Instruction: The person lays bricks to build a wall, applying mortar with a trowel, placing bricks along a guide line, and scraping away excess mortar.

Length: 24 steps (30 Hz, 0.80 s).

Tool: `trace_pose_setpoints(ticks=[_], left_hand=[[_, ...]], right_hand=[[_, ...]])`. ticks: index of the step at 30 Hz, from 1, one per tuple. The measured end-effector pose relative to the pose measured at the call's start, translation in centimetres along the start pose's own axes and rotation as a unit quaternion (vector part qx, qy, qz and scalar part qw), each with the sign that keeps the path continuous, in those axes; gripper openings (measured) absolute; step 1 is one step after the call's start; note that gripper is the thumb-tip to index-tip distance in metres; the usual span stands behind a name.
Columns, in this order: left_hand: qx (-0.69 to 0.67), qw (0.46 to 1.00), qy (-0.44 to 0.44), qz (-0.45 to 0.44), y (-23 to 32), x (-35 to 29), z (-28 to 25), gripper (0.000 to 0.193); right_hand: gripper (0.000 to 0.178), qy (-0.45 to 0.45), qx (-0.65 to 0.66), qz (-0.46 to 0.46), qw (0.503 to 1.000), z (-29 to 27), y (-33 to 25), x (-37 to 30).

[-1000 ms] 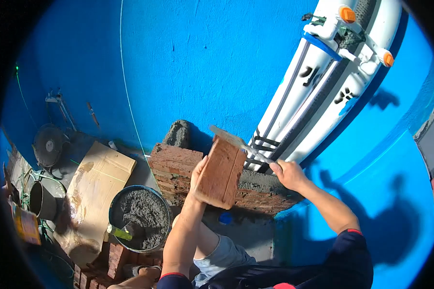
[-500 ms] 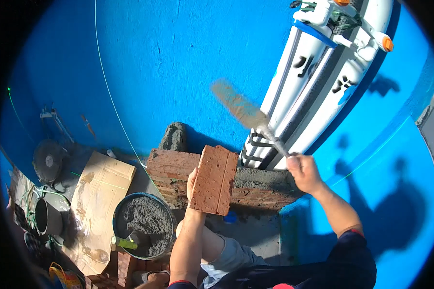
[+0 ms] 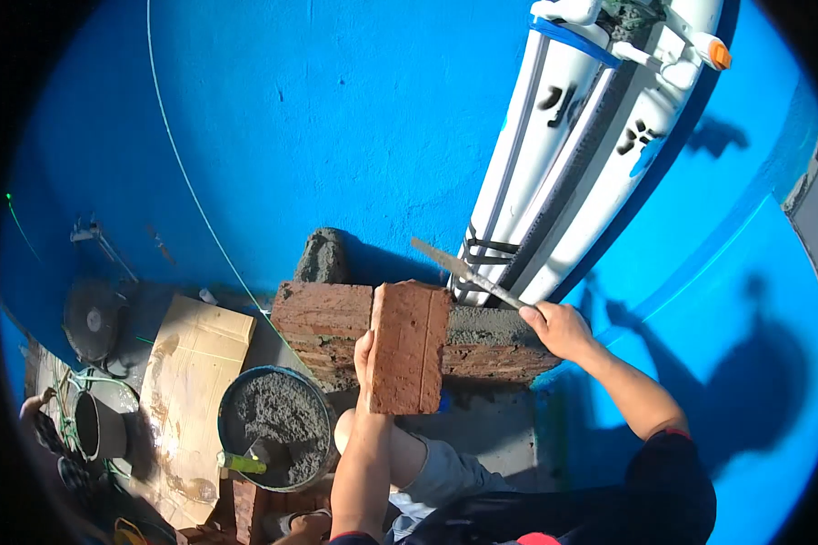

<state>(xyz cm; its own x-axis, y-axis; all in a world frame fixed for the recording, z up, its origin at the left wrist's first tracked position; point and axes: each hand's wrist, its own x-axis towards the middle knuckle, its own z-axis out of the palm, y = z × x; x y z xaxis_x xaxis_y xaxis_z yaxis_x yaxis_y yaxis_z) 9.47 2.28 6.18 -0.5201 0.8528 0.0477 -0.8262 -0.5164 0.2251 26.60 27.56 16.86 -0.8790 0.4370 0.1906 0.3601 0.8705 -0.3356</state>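
Note:
My left hand grips a red brick by its left side, held up in front of the low brick wall. In my right hand is a trowel by its handle, its blade seen nearly edge-on and pointing up-left over the wall. Grey mortar lies along the wall's top to the right of the held brick. A mortar-covered lump stands behind the wall's left part. Below left of the wall, a black bucket holds wet mortar and a tool with a yellow-green handle.
White pipes strapped together rise against the blue wall behind the bricks. A string line hangs at left. Cardboard, a fan, an empty-looking pail and another person's hand are at far left.
The trowel has dropped lower and its blade has turned from showing its flat face to nearly edge-on. My right hand has moved slightly left and down; the brick is still held.

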Motion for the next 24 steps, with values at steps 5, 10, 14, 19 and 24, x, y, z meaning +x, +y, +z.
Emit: trace_pose_setpoints(ticks=[5,10,14,19,24], left_hand=[[0.002,1.000,-0.025,0.012,-0.2,-2.0,2.0,0.089],[0.243,0.966,0.016,0.092,0.8,-3.1,3.7,0.095],[0.715,0.637,0.116,0.262,1.6,-1.8,6.5,0.116],[0.874,0.338,0.200,0.288,2.3,0.7,10.1,0.111],[0.886,0.277,0.216,0.302,2.7,2.4,10.6,0.108]], right_hand=[[0.053,-0.012,0.056,0.023,0.998,0.2,0.3,-2.4],[0.051,-0.075,0.237,0.089,0.964,0.3,0.3,-3.8],[0.046,-0.001,0.224,0.021,0.974,-1.8,-2.1,-3.3],[0.035,0.071,0.165,-0.051,0.982,-4.1,-5.8,-3.0],[0.041,0.047,0.110,-0.056,0.991,-1.5,-6.2,-1.8]])
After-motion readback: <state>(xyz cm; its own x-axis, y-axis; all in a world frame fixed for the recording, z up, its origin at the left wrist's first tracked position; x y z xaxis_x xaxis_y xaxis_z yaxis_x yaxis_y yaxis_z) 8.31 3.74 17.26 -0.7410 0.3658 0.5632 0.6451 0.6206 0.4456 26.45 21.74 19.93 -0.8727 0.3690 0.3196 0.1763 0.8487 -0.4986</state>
